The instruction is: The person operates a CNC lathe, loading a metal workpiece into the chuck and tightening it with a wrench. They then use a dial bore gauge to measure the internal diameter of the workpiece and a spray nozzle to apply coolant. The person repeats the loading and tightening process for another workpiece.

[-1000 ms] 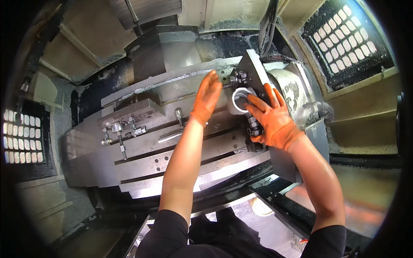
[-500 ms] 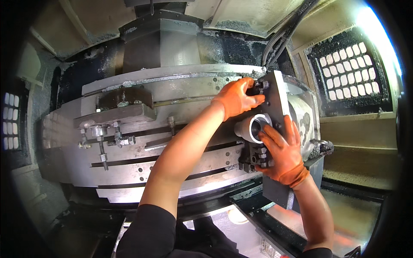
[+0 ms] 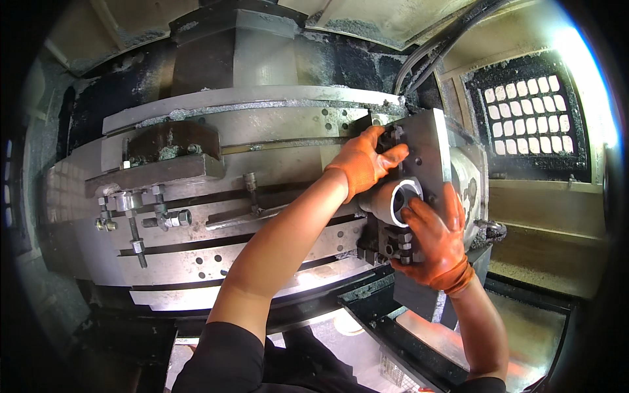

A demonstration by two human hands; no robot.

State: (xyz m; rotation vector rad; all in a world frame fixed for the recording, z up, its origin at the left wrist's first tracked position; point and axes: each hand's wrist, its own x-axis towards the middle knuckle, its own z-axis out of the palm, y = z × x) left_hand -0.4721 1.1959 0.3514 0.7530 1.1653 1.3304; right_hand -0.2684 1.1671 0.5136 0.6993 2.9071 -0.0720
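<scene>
Both my hands wear orange gloves. My left hand [image 3: 365, 160] is at the upper part of an upright steel plate [image 3: 429, 150], its thumb and fingers closed around a dark bolt with a nut [image 3: 391, 139]. Below it, a pale metal sleeve [image 3: 386, 202] sits against the plate, its round mouth facing me. My right hand [image 3: 438, 242] grips the sleeve from the right, with fingertips at the mouth and another finger stretched up along the plate. Its thumb lies low, beside a dark clamp block with several bolts [image 3: 401, 245]. The fingertips' exact contact is partly hidden.
A slotted machine table [image 3: 275, 259] runs to the left. On it stand a brown metal block [image 3: 173, 141], several threaded studs with nuts [image 3: 136, 239] and a short upright bolt [image 3: 251, 187]. Black cables [image 3: 429, 56] hang behind the plate. A grated window [image 3: 529, 114] is at right.
My view has shifted, so the table and its parts appear further left. Both hands keep about the same places on the plate and sleeve.
</scene>
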